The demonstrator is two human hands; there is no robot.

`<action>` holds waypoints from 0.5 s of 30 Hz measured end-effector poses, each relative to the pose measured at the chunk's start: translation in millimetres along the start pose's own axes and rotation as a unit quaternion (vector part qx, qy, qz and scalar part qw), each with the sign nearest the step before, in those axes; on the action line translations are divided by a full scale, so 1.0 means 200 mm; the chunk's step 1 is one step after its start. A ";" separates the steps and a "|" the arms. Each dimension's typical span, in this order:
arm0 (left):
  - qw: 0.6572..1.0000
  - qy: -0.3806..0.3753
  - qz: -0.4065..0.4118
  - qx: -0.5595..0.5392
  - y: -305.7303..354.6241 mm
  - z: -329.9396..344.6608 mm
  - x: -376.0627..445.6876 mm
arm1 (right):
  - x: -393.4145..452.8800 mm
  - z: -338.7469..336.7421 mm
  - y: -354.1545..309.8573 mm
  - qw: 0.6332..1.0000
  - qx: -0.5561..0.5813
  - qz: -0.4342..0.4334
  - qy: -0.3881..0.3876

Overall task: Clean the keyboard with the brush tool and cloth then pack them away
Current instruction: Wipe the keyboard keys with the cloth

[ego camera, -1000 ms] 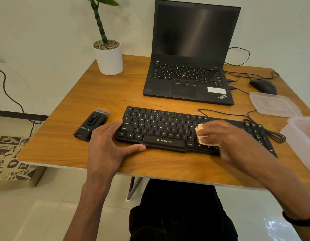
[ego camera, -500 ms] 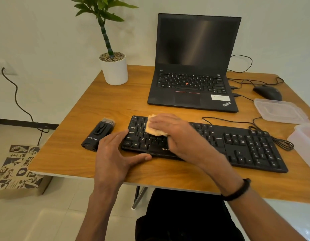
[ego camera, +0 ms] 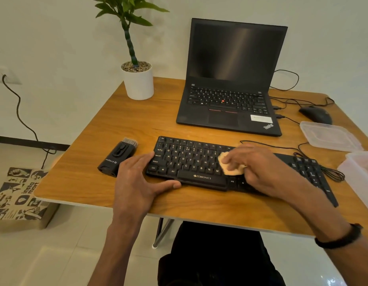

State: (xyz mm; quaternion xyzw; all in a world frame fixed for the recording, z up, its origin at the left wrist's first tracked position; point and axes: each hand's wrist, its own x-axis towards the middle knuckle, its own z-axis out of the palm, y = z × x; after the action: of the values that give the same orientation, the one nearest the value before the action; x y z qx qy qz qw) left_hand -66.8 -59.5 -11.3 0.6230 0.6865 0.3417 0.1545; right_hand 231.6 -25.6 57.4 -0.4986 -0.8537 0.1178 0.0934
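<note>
A black wired keyboard (ego camera: 191, 159) lies across the near part of the wooden table (ego camera: 125, 129). My right hand (ego camera: 259, 168) presses a small tan cloth (ego camera: 230, 167) onto the keys near the keyboard's middle. My left hand (ego camera: 137, 182) rests flat at the keyboard's left end, thumb along its front edge, holding it steady. The black brush tool (ego camera: 117, 158) lies on the table just left of the keyboard, bristles pointing away from me, untouched.
An open black laptop (ego camera: 230, 100) stands behind the keyboard. A white potted plant (ego camera: 138, 83) is at the back left. A mouse (ego camera: 316, 114), a clear plastic lid (ego camera: 329, 136) and a clear container (ego camera: 362, 172) sit at the right. Cables trail there.
My right hand swept the cloth from the keyboard's right-middle to its left end, then back toward the middle. My left hand stayed on the left end. The camera view shifted.
</note>
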 end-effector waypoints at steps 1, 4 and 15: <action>1.000 -0.001 -0.001 0.000 0.00 0.00 0.00 | -0.02 -0.03 0.02 1.000 -0.015 0.014 -0.003; 1.000 -0.002 0.000 -0.001 0.01 -0.01 -0.01 | 0.00 -0.09 0.02 0.997 -0.054 0.061 -0.009; 1.000 -0.001 -0.006 0.006 0.01 -0.01 0.00 | 0.42 0.17 -0.40 0.999 0.035 0.013 0.035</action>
State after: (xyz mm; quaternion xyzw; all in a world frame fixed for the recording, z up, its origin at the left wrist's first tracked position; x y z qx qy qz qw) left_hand -67.3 -60.0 -9.0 0.6197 0.6924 0.3361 0.1535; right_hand 114.0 5.9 51.7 -0.5103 -0.8386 0.1311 0.1387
